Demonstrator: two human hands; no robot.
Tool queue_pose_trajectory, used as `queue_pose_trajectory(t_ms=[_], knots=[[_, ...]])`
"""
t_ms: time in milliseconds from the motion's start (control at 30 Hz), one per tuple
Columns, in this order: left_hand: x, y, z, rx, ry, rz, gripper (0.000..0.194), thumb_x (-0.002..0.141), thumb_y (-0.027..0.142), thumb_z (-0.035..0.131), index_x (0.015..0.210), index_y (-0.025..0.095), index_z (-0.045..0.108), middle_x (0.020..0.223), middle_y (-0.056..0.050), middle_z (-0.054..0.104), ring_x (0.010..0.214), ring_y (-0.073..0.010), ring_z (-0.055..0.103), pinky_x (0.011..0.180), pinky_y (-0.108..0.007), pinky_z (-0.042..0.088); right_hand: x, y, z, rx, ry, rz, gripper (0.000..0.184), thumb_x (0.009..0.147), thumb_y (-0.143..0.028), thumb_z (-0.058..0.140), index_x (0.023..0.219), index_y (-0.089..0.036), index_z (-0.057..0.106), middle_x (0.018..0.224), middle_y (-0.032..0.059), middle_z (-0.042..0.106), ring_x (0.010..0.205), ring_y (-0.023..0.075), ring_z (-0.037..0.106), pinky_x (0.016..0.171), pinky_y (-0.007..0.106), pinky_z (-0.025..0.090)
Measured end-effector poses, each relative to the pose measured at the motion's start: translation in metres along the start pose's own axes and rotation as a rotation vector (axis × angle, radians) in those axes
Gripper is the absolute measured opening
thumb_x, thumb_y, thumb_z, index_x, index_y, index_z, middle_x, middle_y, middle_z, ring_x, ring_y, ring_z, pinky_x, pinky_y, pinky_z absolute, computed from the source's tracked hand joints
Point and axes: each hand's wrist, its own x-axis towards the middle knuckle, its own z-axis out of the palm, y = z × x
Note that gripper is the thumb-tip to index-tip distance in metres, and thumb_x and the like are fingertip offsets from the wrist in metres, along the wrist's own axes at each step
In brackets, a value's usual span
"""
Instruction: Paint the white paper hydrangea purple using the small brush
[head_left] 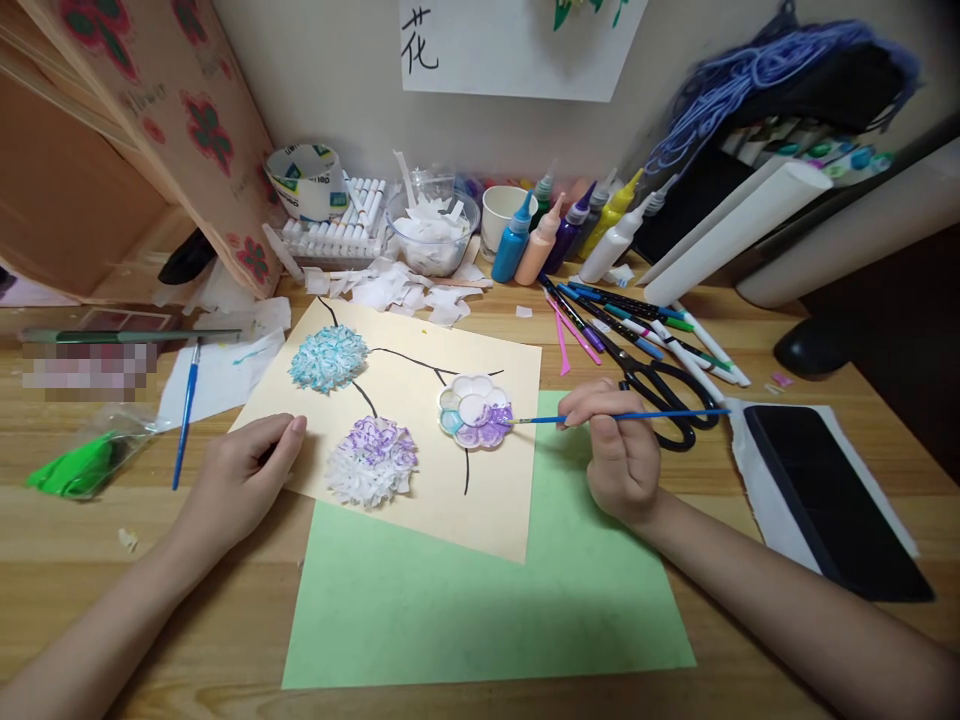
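My right hand [622, 450] pinches a thin blue paintbrush [637, 414]. The brush tip touches purple paint at the right side of a small flower-shaped palette [473, 405]. That palette lies on a cream sheet [442, 520] with black branch lines. At the sheet's left edge rests my left hand [251, 465], its fingers curled in and its thumb laid forward, with nothing seen in it. Two crumpled-paper flowers sit on the sheet: a blue-and-white one [328, 357] and a white one with purple on its upper part [373, 461].
Under the sheet lies green paper [480, 620]. Paint bottles [540, 245], a paper cup [504, 222] and a bowl of paper scraps [431, 235] stand behind. Scissors [660, 395] and pens lie right, near a black phone-like slab [825, 490]. Another brush [187, 420] lies left.
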Motion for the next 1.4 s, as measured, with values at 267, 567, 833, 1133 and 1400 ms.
queue_pose_trajectory(t_ms=[267, 567, 833, 1133, 1400], knots=[[0.0, 0.001, 0.0, -0.007, 0.011, 0.004, 0.039, 0.092, 0.038, 0.038, 0.057, 0.022, 0.031, 0.051, 0.006, 0.033, 0.048, -0.012, 0.035, 0.052, -0.026, 0.028, 0.001, 0.001, 0.002, -0.026, 0.117, -0.114, 0.02, 0.095, -0.022, 0.042, 0.087, -0.023, 0.06, 0.07, 0.0009, 0.059, 0.066, 0.0175, 0.057, 0.062, 0.034, 0.04], [0.0, 0.005, -0.002, 0.009, -0.014, -0.032, 0.038, 0.091, 0.034, 0.039, 0.057, 0.022, 0.03, 0.052, 0.005, 0.033, 0.051, -0.0117, 0.036, 0.054, -0.026, 0.028, 0.001, -0.002, 0.002, -0.04, 0.179, -0.065, 0.022, 0.093, -0.026, 0.041, 0.08, -0.025, 0.058, 0.064, 0.0012, 0.056, 0.061, 0.0192, 0.053, 0.062, 0.038, 0.037], [0.0, 0.006, -0.002, 0.014, -0.037, -0.048, 0.037, 0.092, 0.034, 0.039, 0.058, 0.022, 0.03, 0.052, 0.006, 0.033, 0.052, -0.0117, 0.035, 0.055, -0.027, 0.028, 0.003, -0.004, 0.002, -0.058, 0.231, -0.002, 0.022, 0.092, -0.031, 0.042, 0.076, -0.026, 0.057, 0.062, 0.0014, 0.052, 0.06, 0.0209, 0.052, 0.062, 0.038, 0.037], [0.001, 0.003, -0.001, -0.041, -0.05, -0.009, 0.04, 0.093, 0.035, 0.038, 0.057, 0.022, 0.028, 0.053, 0.005, 0.03, 0.051, -0.0119, 0.033, 0.054, -0.028, 0.026, -0.011, -0.035, 0.008, 0.031, -0.217, -0.042, 0.023, 0.093, -0.02, 0.045, 0.104, -0.025, 0.064, 0.089, 0.0047, 0.071, 0.083, 0.0213, 0.065, 0.072, 0.037, 0.047], [0.003, 0.004, 0.0, -0.043, -0.049, 0.051, 0.038, 0.092, 0.031, 0.039, 0.057, 0.022, 0.026, 0.053, 0.005, 0.03, 0.05, -0.0124, 0.032, 0.053, -0.028, 0.026, -0.012, -0.033, 0.007, 0.026, -0.325, 0.103, 0.027, 0.095, -0.02, 0.04, 0.1, -0.025, 0.066, 0.091, 0.0045, 0.072, 0.089, 0.0203, 0.063, 0.077, 0.037, 0.048]])
